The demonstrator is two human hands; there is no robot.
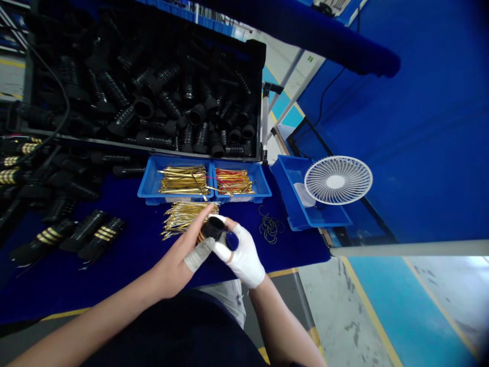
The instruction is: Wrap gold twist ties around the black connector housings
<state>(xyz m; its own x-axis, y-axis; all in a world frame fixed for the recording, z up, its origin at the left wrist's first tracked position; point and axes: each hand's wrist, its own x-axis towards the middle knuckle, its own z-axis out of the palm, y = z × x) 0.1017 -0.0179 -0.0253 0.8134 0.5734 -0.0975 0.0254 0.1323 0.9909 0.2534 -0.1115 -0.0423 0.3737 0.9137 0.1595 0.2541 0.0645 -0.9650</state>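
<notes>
My left hand, with grey tape around the thumb, is wrapped round a black ribbed tube. The tube's open end faces up toward me, and an orange-gold band shows low on its side. My right hand, in a white fingertip-free glove, grips the same tube from the other side. Its fingers curl close against the rim, partly hiding the tube. Just beyond my hands lies a pile of gold and silver strips on the blue cloth. Right of them are several thin black rings.
A black crate full of ribbed tubes stands at the back. Two blue bins hold gold and red-gold strips. Gold-banded tubes lie at left. At right, a white fan grille sits over a blue tray.
</notes>
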